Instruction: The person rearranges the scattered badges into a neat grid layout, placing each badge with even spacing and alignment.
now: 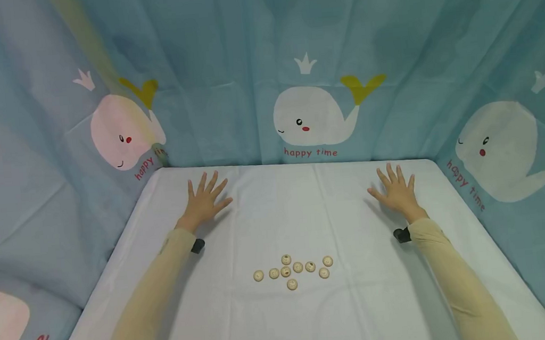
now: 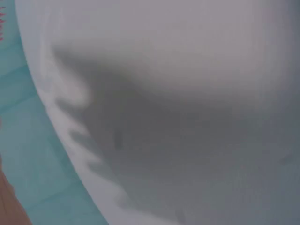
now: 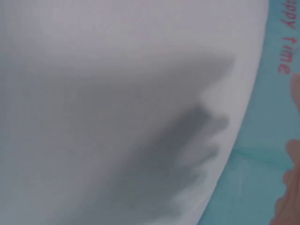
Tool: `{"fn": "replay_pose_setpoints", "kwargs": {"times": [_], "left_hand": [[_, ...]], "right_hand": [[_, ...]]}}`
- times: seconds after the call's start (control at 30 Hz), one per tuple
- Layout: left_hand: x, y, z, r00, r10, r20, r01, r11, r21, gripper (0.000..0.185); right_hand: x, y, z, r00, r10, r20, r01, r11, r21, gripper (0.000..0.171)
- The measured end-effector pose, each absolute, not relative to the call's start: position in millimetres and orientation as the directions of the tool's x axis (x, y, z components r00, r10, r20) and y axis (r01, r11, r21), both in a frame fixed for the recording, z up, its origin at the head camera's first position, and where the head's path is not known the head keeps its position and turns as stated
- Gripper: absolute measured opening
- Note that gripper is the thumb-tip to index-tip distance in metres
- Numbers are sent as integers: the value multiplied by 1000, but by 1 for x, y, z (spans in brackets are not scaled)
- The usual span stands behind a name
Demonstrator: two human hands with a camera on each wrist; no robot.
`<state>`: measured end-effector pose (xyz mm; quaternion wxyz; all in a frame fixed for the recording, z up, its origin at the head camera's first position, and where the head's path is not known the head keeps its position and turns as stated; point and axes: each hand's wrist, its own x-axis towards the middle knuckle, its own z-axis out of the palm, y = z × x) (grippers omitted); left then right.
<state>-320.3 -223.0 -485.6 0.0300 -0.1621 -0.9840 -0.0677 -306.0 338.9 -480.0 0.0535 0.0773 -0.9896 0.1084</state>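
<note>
Head looks down; wrists hug the tablecloth point(image 1: 284, 318).

The table point(image 1: 360, 312) wears a matt white cloth, smooth but for faint fold creases. Between the hands and nearer the person lie small round beads point(image 1: 292, 270) that look like pale unvarnished wood. Beyond the fingertips hangs a thin, matt blue printed curtain point(image 1: 224, 51), creased.

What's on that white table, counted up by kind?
Small round wooden discs: 8
Hands lying flat with fingers spread: 2, the left hand and the right hand
Total: 10 things on the white table
</note>
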Motion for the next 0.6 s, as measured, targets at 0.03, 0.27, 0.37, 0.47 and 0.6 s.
{"fn": "replay_pose_setpoints", "kwargs": {"times": [0.03, 0.27, 0.37, 0.47, 0.6], "left_hand": [[-319, -222, -485, -945, 317, 79, 325, 936, 131, 69], [-304, -218, -483, -931, 347, 116, 364, 911, 196, 63], [-295, -214, -482, -924, 357, 135, 379, 897, 226, 59], [-285, -212, -482, -917, 370, 149, 397, 884, 247, 55], [-270, -208, -481, -899, 400, 176, 436, 849, 299, 50]], "right_hand": [[-305, 337, -480, -982, -144, 122, -168, 961, -221, 76], [-297, 322, -484, -976, -169, 137, -204, 932, -300, 70], [-292, 314, -486, -969, -199, 148, -236, 924, -302, 65], [-285, 306, -487, -959, -230, 166, -272, 913, -305, 59], [-274, 295, -487, -949, -261, 179, -309, 886, -346, 53]]}}
